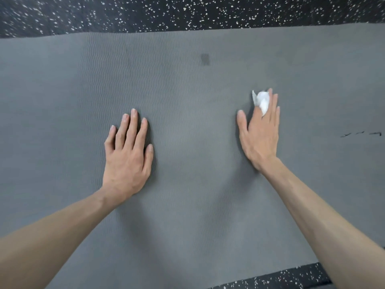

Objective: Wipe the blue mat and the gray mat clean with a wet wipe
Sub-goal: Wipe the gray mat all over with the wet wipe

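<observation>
Both hands lie on the gray mat, which spreads over a speckled floor: the left hand flat with straight fingers near mid-mat, the right hand toward the mat's right end, straight fingers pressing a bunched wet wipe down. Risks, as I judge: the small wad slips from under the fingers, or skips the dark patch near the far edge and the black scuffs at the right edge. No containers in view; blue mat not in view.
</observation>
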